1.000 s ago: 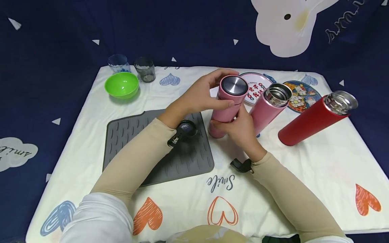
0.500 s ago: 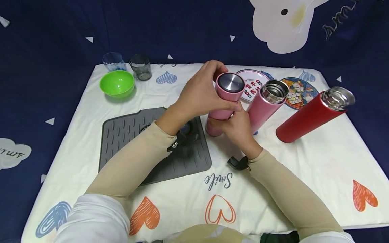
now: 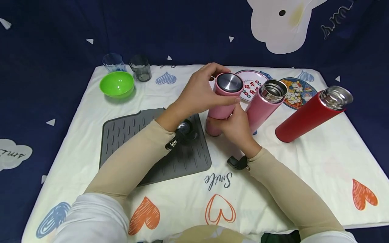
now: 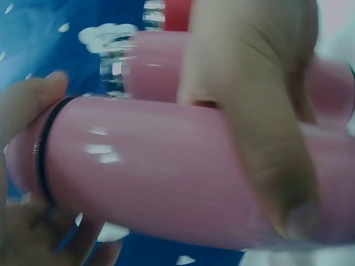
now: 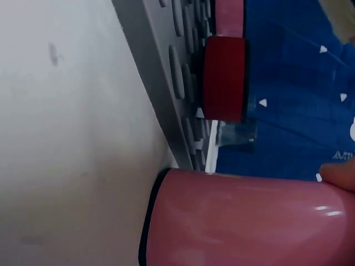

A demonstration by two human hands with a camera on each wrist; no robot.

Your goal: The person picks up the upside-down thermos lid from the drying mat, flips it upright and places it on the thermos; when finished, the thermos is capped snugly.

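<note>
A pink thermos (image 3: 223,112) with a steel-topped lid (image 3: 229,82) stands on the cloth beside the grey mat. My left hand (image 3: 197,92) curls round its lid end, thumb across the near side and fingers behind. Lower down, my right hand (image 3: 238,128) grips the thermos body. The left wrist view shows a dark seam (image 4: 47,149) between lid and body, with left fingers on the lid side. Just right stand a second pink thermos (image 3: 263,109) and a red thermos (image 3: 307,118), both lidless with steel mouths showing.
The ridged grey mat (image 3: 189,162) lies partly under the left forearm. In the right wrist view, a red cap (image 5: 224,77) and a pink cap (image 5: 229,16) sit on it. A green bowl (image 3: 117,84), two glasses (image 3: 141,69) and two patterned plates (image 3: 299,92) are farther back.
The left hand has turned round the lid and partly back, its thumb shifting along the near side. The right hand keeps its grip on the body. The head view has shifted slightly.
</note>
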